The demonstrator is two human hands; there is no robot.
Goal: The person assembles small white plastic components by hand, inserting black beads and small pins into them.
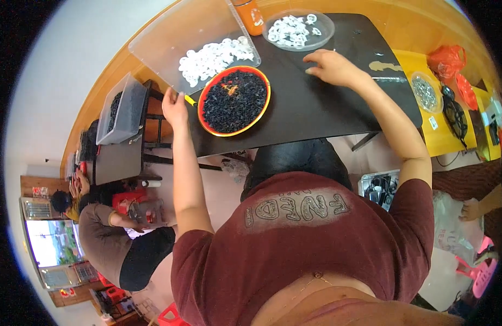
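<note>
My left hand (pixel 175 110) is at the table's left edge, its fingers curled and closed. Right by its thumb is a short yellow stick-shaped piece (pixel 190 100), close to the rim of a red and yellow round plate (pixel 269 93). I cannot make out whether the fingers grip that piece. Small black parts (pixel 234 106) heap the plate, leaving a patch of its patterned bottom bare. Over the table, my right hand (pixel 333 67) hovers with thumb and fingers apart, holding nothing visible. It is nearest a clear round dish (pixel 328 41) of white plastic parts (pixel 291 31).
Behind the plate, a clear bin (pixel 169 51) holds more white parts (pixel 210 61). An orange bottle (pixel 250 17) stands between bin and dish. At right, a yellow table (pixel 437 140) bears a bowl of metal parts (pixel 425 91). Another person (pixel 107 239) bends at left; a hand (pixel 471 211) shows at right.
</note>
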